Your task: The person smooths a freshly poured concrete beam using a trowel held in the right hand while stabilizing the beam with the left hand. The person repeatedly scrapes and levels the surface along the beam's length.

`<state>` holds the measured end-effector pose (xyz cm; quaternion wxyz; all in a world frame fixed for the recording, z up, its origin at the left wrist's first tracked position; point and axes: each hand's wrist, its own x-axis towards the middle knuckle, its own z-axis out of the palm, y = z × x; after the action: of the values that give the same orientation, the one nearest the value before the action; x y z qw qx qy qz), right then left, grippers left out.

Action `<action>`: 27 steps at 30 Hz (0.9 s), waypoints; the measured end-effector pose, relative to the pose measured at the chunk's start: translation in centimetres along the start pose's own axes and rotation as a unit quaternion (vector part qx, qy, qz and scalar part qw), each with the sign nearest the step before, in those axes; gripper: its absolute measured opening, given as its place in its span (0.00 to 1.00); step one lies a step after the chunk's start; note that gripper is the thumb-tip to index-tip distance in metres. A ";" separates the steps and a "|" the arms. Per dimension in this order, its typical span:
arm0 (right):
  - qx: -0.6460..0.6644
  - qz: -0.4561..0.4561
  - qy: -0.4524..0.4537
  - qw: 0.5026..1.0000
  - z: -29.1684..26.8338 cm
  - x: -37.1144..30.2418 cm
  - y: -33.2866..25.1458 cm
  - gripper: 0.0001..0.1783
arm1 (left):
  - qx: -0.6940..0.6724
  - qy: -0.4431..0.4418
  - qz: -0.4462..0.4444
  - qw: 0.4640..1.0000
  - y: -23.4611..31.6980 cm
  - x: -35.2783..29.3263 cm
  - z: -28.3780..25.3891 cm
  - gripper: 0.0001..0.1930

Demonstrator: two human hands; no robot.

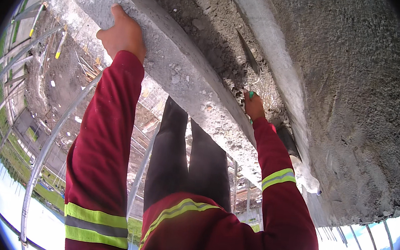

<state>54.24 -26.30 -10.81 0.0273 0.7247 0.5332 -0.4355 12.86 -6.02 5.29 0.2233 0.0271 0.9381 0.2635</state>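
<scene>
My left hand [124,33] rests on the pale, rough concrete ledge [177,61], with two digits apart and the others out of sight; it holds nothing that I can see. In my right hand [255,106] is a trowel [249,54], its green handle showing between closed fingers. The grey metal blade points away from me. It lies over the dark, crumbly mortar [213,26] in the trough between the ledge and the rough grey wall on the right.
The grey rendered wall [354,100] rises close on my right, with a smoother band [283,46] along its foot. Metal scaffold tubes [48,145] curve past on the left. Far below lies ground with scattered timber [88,70]. A pale object [306,175] sits beside my right forearm.
</scene>
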 end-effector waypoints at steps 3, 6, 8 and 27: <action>-0.059 0.010 -0.085 0.995 -0.6 0.1 0.8 0.34 | -0.012 -0.001 -0.001 1.000 0.1 0.2 0.2 0.52; -0.075 -0.003 -0.084 0.994 -0.6 0.4 0.9 0.33 | -0.034 -0.012 -0.010 0.999 0.0 0.3 0.4 0.52; -0.052 0.003 0.028 0.998 -0.4 0.3 0.6 0.34 | -0.033 -0.006 -0.011 0.999 -0.1 0.2 0.4 0.52; -0.077 0.053 -0.211 0.973 -3.3 -4.5 12.0 0.33 | -0.062 -0.012 0.007 0.998 -0.8 0.8 0.9 0.52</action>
<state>65.59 -33.16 -10.91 0.2179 0.6394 0.5081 -0.5343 12.54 -6.10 3.87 0.2336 0.0227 0.9171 0.3223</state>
